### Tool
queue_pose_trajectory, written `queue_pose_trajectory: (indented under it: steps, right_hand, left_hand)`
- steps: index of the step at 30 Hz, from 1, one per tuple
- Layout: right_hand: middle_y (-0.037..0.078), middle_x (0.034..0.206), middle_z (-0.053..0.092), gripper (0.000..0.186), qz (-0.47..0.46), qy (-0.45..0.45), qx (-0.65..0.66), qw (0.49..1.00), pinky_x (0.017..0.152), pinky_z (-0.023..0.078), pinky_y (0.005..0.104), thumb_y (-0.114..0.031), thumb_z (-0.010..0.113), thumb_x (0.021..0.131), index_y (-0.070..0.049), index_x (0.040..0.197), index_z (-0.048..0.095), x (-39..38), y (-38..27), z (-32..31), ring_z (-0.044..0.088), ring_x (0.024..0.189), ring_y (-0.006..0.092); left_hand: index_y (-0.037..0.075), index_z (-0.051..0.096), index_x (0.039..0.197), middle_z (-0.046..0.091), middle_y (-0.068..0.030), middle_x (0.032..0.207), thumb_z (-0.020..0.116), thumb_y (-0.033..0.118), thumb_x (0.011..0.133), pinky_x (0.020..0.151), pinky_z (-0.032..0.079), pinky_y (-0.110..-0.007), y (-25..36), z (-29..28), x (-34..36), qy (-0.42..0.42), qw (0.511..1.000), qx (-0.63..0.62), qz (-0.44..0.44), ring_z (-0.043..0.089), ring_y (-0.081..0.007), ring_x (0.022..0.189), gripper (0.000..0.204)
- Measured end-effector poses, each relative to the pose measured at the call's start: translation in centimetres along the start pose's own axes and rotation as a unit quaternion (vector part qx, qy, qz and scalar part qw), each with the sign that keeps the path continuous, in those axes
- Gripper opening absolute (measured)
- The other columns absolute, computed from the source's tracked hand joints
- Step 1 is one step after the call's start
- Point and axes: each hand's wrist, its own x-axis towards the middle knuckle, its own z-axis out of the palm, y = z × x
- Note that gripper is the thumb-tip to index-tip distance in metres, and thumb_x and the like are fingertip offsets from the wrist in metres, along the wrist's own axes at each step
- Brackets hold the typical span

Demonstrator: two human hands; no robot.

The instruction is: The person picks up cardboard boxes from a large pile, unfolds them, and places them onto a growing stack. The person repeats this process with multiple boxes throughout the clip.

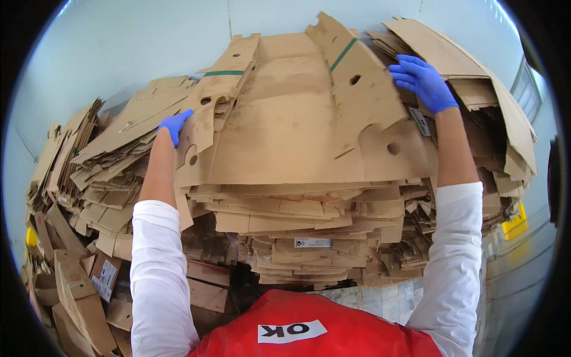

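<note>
A large flattened cardboard box (289, 119) lies on top of the middle stack, its side flaps raised and a green stripe across each. At its left edge is my left hand (175, 126) in a blue glove, closed on the left flap (205, 116), with part of the fingers hidden. My right hand (425, 84), gloved in blue too, is beside the right flap (363, 83). Its fingers are stretched out and slightly apart, with the tips at or very near the flap's outer edge.
Layered cardboard (315, 262) forms the stack below. More flattened boxes are piled at the left (128, 134) and right, where a big bent sheet (476, 71) hangs over. Loose cartons (80, 291) lie at the lower left. A pale wall (154, 35) stands behind; a yellow object (515, 223) is at right.
</note>
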Motion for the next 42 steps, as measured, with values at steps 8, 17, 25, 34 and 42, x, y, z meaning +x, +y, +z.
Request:
queue_pose_trajectory:
  steps: [8,17,25,34,42]
  right_hand:
    - [0.013,0.119,0.069,0.063,0.111,0.053,-0.267,0.956,0.093,0.051,0.038,-0.046,0.069,0.089,-0.005,0.136,0.061,-3.1,6.8,2.6,0.064,0.106,0.0252]
    - [0.03,0.141,0.058,0.071,0.049,0.106,-0.454,0.883,0.11,0.046,0.0458,-0.042,0.064,0.091,0.004,0.144,0.052,-3.9,12.4,-0.6,0.057,0.13,0.0433]
    - [0.03,0.156,0.044,0.083,0.068,0.129,-0.54,0.829,0.121,0.035,0.0439,-0.047,0.065,0.092,0.002,0.154,0.041,-1.9,14.3,1.9,0.042,0.147,0.0392]
    - [0.029,0.142,0.059,0.085,0.132,0.182,-0.49,0.842,0.114,0.042,0.0492,-0.053,0.07,0.084,0.004,0.144,0.052,-1.2,13.0,3.8,0.053,0.136,0.0451]
    - [0.037,0.137,0.057,0.085,0.115,0.262,-0.569,0.771,0.111,0.045,0.0519,-0.054,0.064,0.087,0.015,0.135,0.054,-3.2,14.5,7.9,0.055,0.13,0.0503]
  left_hand:
    - [-0.002,0.059,0.139,0.064,-0.0248,0.136,0.079,0.054,0.082,0.102,0.052,-0.049,-9.9,1.1,2.7,0.183,0.946,0.226,0.142,0.064,-0.0379,0.122,0.083]
    - [0.001,0.046,0.149,0.058,-0.026,0.143,0.065,0.074,0.083,0.108,0.048,-0.049,-7.4,6.7,-5.8,0.212,0.894,0.384,0.095,0.057,-0.041,0.132,0.101]
    - [0.002,0.052,0.146,0.054,-0.0245,0.147,0.062,0.081,0.081,0.109,0.047,-0.051,-9.0,7.5,-8.1,0.256,0.874,0.398,0.111,0.055,-0.0395,0.134,0.102]
    - [0.002,0.052,0.148,0.057,-0.0263,0.143,0.073,0.076,0.074,0.109,0.047,-0.051,-10.3,5.4,-5.7,0.231,0.89,0.35,0.178,0.056,-0.0421,0.132,0.106]
    - [0.001,0.046,0.153,0.054,-0.0282,0.147,0.074,0.073,0.076,0.113,0.045,-0.046,-11.0,3.0,-5.8,0.204,0.892,0.362,0.178,0.054,-0.0403,0.136,0.108]
